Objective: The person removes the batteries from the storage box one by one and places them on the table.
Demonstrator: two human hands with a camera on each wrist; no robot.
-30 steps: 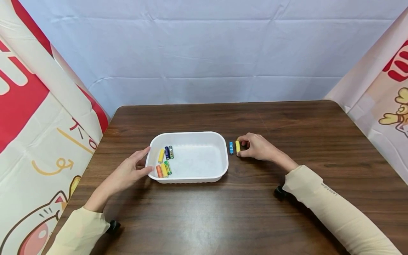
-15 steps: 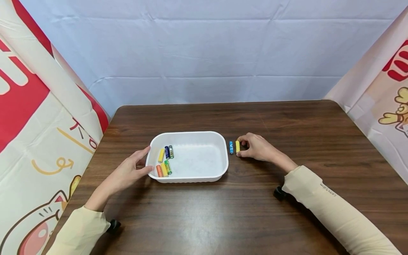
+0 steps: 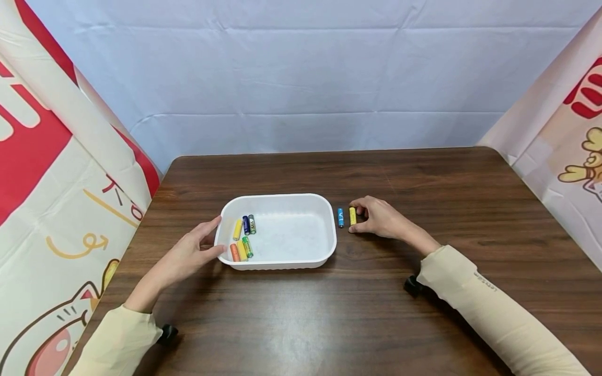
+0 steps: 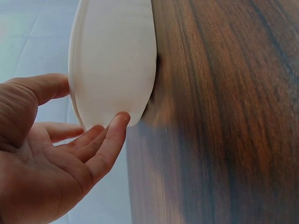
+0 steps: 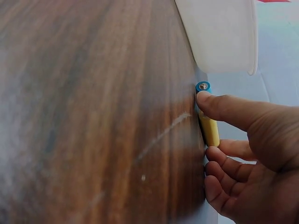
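Note:
A white plastic tray (image 3: 293,232) stands on the table, with my left hand (image 3: 193,248) holding its left end. In the left wrist view, the thumb and fingers of that hand (image 4: 60,154) lie against the tray's end wall (image 4: 114,56). My right hand (image 3: 383,216) pinches a yellow battery (image 3: 352,215) lengthwise, thumb at the near end and finger at the far end. Left of it, a blue battery (image 3: 340,218) lies between that hand and the tray. From the right wrist, the thumb partly hides the blue battery (image 5: 203,86) behind the yellow battery (image 5: 211,130).
Inside the tray's left part lie several batteries: yellow (image 3: 238,230), dark blue (image 3: 246,225), silver-grey (image 3: 252,224), orange (image 3: 234,253), another yellow (image 3: 242,250) and green (image 3: 247,247). The brown wooden table (image 3: 301,318) ends at a pale cloth backdrop (image 3: 301,78).
The yellow battery has shifted slightly right in my right fingers, widening the gap to the blue battery. My left hand and the tray stay in place.

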